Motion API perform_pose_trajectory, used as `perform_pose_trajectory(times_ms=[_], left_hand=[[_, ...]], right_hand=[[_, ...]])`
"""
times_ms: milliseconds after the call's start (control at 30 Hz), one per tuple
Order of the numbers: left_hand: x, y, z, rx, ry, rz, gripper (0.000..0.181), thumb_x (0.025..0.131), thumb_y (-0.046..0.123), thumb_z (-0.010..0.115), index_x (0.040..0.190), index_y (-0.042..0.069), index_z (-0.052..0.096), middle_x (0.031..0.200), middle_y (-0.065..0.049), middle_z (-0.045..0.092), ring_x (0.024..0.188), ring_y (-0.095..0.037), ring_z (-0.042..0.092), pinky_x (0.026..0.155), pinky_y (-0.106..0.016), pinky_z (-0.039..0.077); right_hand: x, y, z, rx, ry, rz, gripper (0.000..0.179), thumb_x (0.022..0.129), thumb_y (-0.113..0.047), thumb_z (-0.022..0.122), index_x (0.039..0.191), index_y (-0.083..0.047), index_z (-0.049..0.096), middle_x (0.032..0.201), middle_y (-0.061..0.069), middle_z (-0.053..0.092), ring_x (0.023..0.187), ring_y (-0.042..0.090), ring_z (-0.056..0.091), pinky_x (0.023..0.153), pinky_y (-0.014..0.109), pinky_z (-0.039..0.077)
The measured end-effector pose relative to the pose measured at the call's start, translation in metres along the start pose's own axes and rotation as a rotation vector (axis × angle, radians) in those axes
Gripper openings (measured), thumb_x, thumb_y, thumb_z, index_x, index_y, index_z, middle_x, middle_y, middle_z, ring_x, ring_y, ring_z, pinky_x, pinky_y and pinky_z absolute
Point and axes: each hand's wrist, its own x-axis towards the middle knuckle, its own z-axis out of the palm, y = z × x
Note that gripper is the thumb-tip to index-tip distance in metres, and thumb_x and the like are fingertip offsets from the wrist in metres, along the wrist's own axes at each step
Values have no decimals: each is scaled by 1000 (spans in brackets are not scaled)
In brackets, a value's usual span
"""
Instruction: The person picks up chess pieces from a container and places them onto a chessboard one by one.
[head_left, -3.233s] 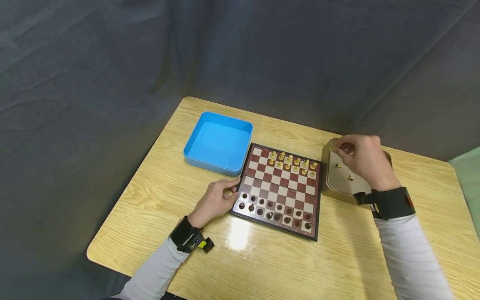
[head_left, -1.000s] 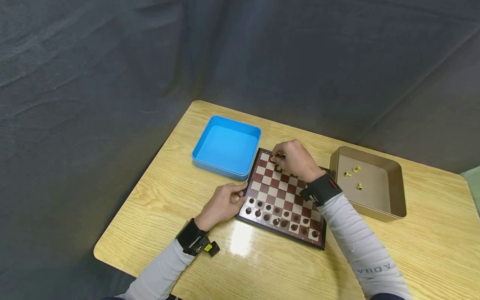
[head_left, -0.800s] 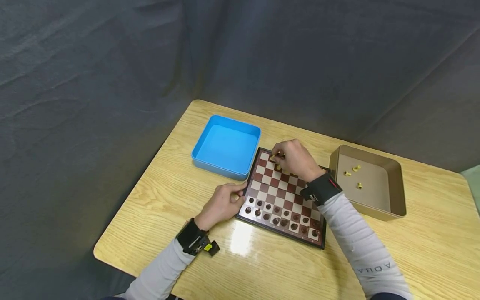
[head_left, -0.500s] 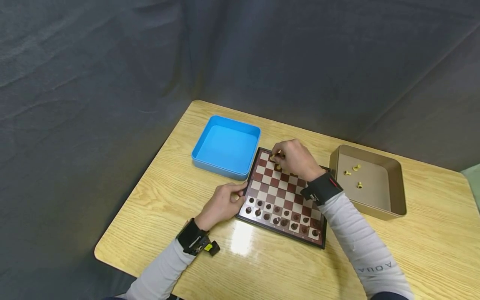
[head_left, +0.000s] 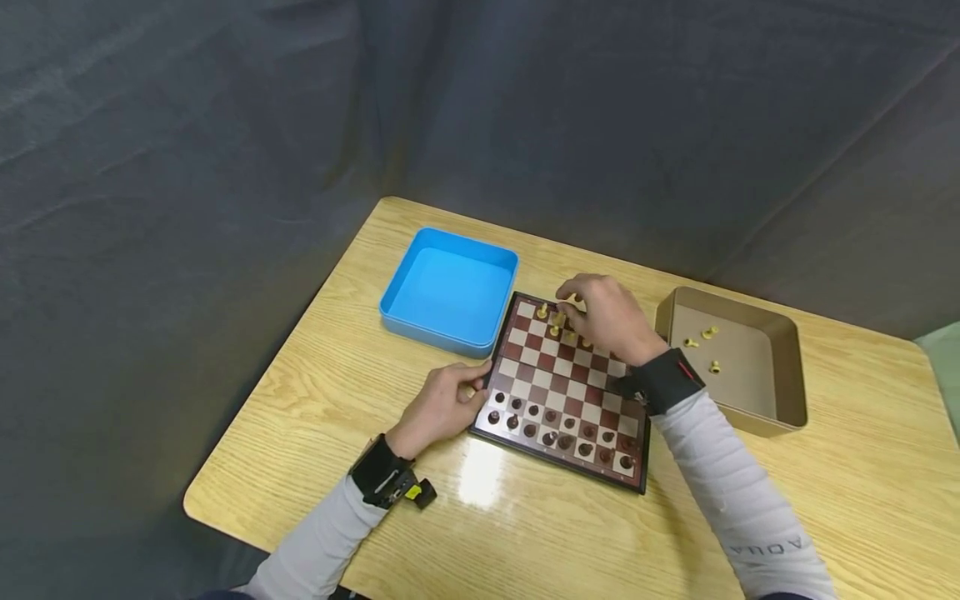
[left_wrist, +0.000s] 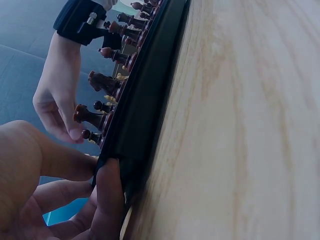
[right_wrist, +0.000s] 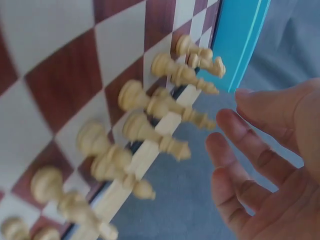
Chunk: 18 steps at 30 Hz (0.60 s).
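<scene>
A brown-and-white chessboard lies on the table with dark chess pieces in two rows along its near side. Cream chess pieces stand at its far side, partly covered by my right hand in the head view. With thumb and fingers, my left hand grips the board's left edge; the left wrist view shows a fingertip on the dark side wall. My right hand hovers over the far row, fingers loosely bent and apart, nothing between them. Left of it, one cream piece stands near the far left corner.
A blue box stands left of the board, close to its edge. To the right stands a tan box with three cream chess pieces lying in it. A dark curtain hangs behind the table.
My right hand carried a cream piece from the tan box to the far left of the board, let go of it, then moved up and slightly right. My left hand keeps its hold.
</scene>
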Motion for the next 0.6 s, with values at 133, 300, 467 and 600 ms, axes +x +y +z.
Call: perform_pose_trajectory(times_ms=[133, 300, 467, 600], left_hand=[[1, 0, -1, 3, -4, 9, 49, 91, 9, 71, 139, 3, 64, 97, 0, 67, 57, -6, 53, 49, -24, 49], [2, -3, -3, 4, -12, 2, 49, 91, 9, 71, 140, 3, 63, 98, 0, 68, 58, -6, 54, 49, -24, 50], [3, -7, -4, 2, -2, -1, 49, 91, 9, 71, 140, 4, 64, 98, -1, 69, 60, -6, 56, 51, -24, 51], [3, -10, -6, 6, 13, -6, 49, 91, 10, 72, 140, 4, 64, 98, 0, 69, 60, -6, 56, 52, -25, 51]], right_hand=[[-10, 6, -9, -10, 26, -3, 19, 96, -10, 67, 110, -2, 78, 109, 15, 74, 99, 32, 70, 81, 49, 58], [-26, 19, -16, -38, 76, -12, 17, 97, -8, 66, 106, -1, 78, 103, 15, 73, 87, 30, 70, 71, 45, 56], [-41, 31, -20, -20, 116, -13, 14, 95, -4, 68, 102, 1, 78, 97, 16, 73, 82, 29, 70, 65, 44, 55], [-51, 39, -23, -11, 146, -19, 12, 93, 1, 68, 99, 4, 77, 92, 17, 72, 80, 30, 69, 66, 46, 55]])
